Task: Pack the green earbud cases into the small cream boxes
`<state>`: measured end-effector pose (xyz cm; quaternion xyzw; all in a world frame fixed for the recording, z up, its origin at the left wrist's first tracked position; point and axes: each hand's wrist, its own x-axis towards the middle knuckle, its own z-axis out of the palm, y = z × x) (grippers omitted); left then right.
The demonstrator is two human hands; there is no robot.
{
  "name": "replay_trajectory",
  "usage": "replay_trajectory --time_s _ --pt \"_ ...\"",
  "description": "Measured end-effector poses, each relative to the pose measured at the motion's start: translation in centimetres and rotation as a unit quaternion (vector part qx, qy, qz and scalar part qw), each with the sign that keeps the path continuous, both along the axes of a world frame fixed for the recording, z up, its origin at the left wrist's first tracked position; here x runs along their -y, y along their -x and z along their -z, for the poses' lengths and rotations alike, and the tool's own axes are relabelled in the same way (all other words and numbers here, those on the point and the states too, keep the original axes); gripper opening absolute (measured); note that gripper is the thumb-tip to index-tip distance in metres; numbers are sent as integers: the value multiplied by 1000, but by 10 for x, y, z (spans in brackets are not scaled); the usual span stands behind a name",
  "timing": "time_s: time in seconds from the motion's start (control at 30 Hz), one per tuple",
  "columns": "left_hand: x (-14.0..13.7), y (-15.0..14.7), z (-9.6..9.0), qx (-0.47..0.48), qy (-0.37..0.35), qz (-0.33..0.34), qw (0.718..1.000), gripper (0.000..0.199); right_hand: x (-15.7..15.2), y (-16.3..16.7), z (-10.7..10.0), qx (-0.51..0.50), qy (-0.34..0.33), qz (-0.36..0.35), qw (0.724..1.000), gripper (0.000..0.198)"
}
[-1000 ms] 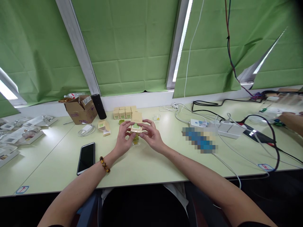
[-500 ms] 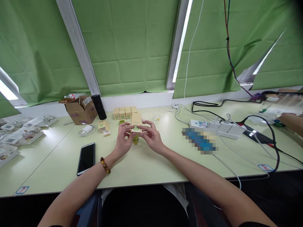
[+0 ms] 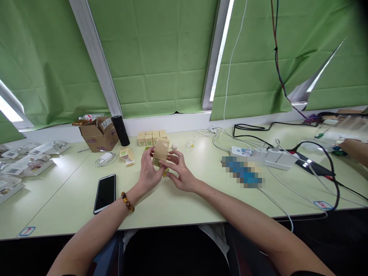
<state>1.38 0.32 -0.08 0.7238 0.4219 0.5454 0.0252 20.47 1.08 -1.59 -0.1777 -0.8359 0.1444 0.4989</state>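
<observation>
Head view, box: small tan carton [image 3: 160,152] tilted above mid table [image 3: 178,199].
Grip: left hand [image 3: 148,172] and right hand [image 3: 179,174] both clasp it.
Room: bare table toward near edge; phone [image 3: 104,187] left.
Hidden: carton's underside, behind fingers.

both arms extended, left hand [image 3: 148,173], right hand [image 3: 180,174], fingers curled

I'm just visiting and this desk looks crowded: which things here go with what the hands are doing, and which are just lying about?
In use:
- small tan box, held between left hand and right hand
- row of matching boxes behind
- open box lying nearby

Lying about:
- phone
- black flask
- cardboard carton
- power strips
- white charger
</observation>
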Motion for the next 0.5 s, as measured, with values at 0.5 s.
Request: replay_trajectory --time_s 0.5 --pt "-71 54 16 203 274 75 937 63 -23 -1 18 161 200 149 955 77"
